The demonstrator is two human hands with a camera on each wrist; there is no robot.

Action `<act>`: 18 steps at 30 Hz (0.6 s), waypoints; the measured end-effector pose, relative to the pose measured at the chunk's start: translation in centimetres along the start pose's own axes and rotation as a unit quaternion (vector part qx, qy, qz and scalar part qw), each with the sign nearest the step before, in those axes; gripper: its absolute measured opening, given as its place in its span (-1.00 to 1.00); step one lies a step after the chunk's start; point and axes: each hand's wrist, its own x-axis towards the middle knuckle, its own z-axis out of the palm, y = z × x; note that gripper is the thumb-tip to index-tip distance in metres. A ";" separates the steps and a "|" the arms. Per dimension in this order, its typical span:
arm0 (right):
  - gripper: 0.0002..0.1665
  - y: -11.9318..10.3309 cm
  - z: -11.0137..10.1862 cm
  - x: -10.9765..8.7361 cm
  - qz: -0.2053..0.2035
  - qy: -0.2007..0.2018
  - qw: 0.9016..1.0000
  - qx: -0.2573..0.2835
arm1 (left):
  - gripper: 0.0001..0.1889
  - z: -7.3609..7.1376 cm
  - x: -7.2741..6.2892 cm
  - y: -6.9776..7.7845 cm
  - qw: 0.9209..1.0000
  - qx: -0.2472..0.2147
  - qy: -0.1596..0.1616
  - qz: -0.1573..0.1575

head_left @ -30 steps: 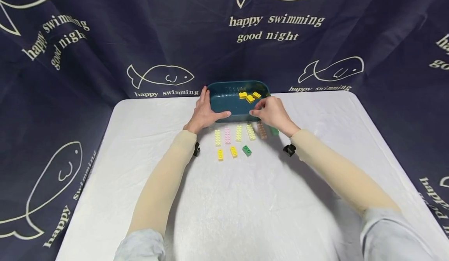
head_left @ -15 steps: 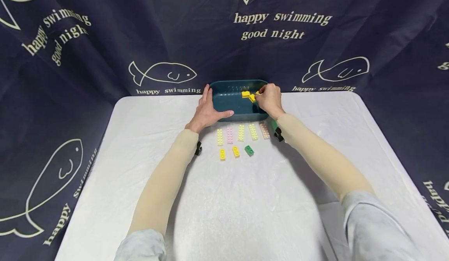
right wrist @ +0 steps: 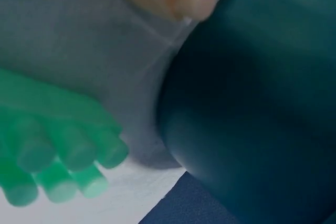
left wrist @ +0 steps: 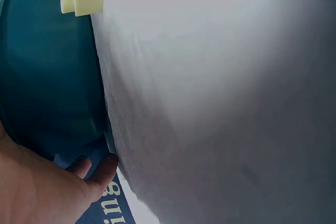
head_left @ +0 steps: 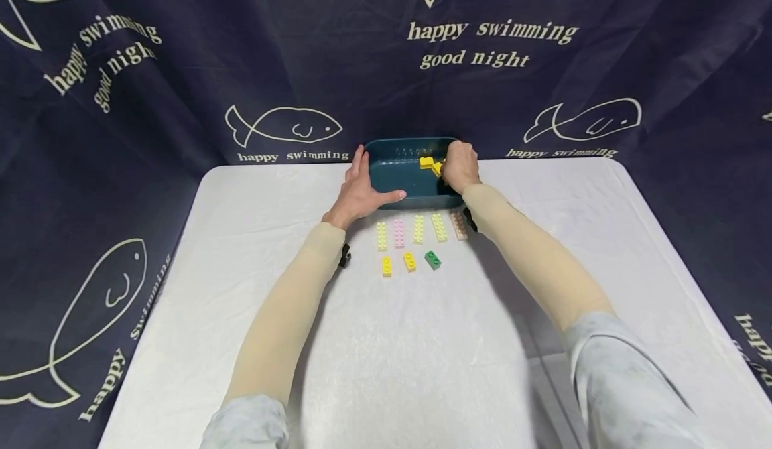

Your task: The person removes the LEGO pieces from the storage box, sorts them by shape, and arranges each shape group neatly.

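Note:
A dark teal plastic bin [head_left: 392, 203] stands at the back of the table. My left hand [head_left: 357, 196] spreads along its left end, thumb stretched over the front rim and fingers straight along the side; the left wrist view shows this hand [left wrist: 47, 187] beside the bin's wall [left wrist: 50, 77]. My right hand [head_left: 461, 166] reaches into the bin's right end with bent fingers, right at the yellow toy bricks [head_left: 426, 162]. Its fingertips are hidden, so I cannot tell whether they pinch a brick. In the right wrist view only the bin's outside [right wrist: 236, 103] shows, without the hand.
Before the bin lies a row of long studded bricks: pale yellow [head_left: 381, 236], pink [head_left: 399, 233], brownish [head_left: 459, 226] and green [right wrist: 58, 135]. Nearer are two small yellow bricks [head_left: 387, 266] and a small green brick [head_left: 432, 259]. A dark printed curtain [head_left: 386, 67] hangs behind.
My right hand has moved from the bin's front rim into its right end, down over the yellow bricks. My left hand keeps its place on the bin. The view has shifted slightly.

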 end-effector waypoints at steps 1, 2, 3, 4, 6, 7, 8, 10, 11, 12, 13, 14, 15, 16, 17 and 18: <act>-0.71 -0.1 -0.1 -0.1 0.004 0.001 1.000 -0.007 | 0.44 0.0 0.0 0.1 1.000 0.000 0.000 0.001; -0.72 -0.3 -0.1 -0.2 0.007 0.002 1.000 -0.014 | 0.43 -0.1 0.0 0.1 1.000 -0.001 0.000 0.002; -0.73 -0.5 -0.2 -0.3 0.008 0.004 1.000 -0.021 | 0.43 -0.1 0.0 0.2 1.000 -0.001 0.000 0.002; -0.73 -1.1 -0.5 -1.0 0.012 0.003 1.000 -0.028 | 0.43 -0.1 0.0 0.2 1.000 -0.002 0.001 0.002; -0.72 -1.4 -0.6 -1.2 0.010 0.002 0.999 -0.043 | 0.43 -0.1 0.0 0.3 1.000 -0.002 0.003 0.004; -0.72 -1.5 -0.6 -1.3 0.011 0.000 0.999 -0.051 | 0.43 -0.1 0.0 0.3 1.000 -0.002 0.004 0.004; -0.72 -1.6 -0.7 -1.3 0.014 -0.006 0.998 -0.058 | 0.43 -0.1 0.0 0.4 1.000 -0.003 0.004 0.003; -0.75 -1.7 -0.8 -1.3 0.020 -0.015 0.997 -0.072 | 0.43 -0.1 0.0 0.4 1.000 -0.004 0.004 0.003; -0.77 -1.7 -0.8 -1.3 0.021 -0.018 0.997 -0.077 | 0.43 -0.1 0.0 0.4 1.000 -0.004 0.005 0.003; -0.78 -1.7 -0.8 -1.3 0.022 -0.019 0.997 -0.075 | 0.43 -0.1 0.0 0.4 1.000 -0.006 0.004 0.002; -0.79 -1.7 -0.8 -1.3 0.022 -0.020 0.997 -0.071 | 0.42 -0.1 0.0 0.3 1.000 -0.006 0.003 0.001; -0.79 -1.7 -0.8 -1.4 0.020 -0.021 0.997 -0.066 | 0.42 -0.1 -0.1 0.3 1.000 -0.007 0.002 0.001; -0.78 -1.6 -0.7 -1.5 0.015 -0.018 0.998 -0.058 | 0.42 -0.1 -0.1 0.3 1.000 -0.007 0.001 0.000; -0.79 -1.5 -0.6 -1.6 0.011 -0.014 0.999 -0.043 | 0.42 -0.1 -0.1 0.3 1.000 -0.007 -0.001 -0.002; -0.79 -1.4 -0.5 -1.6 0.009 -0.012 1.000 -0.023 | 0.42 -0.1 -0.1 0.3 1.000 -0.007 -0.002 -0.003; -0.78 -1.3 -0.5 -1.7 0.008 -0.009 1.000 -0.001 | 0.42 -0.1 -0.2 0.3 1.000 -0.008 -0.003 -0.005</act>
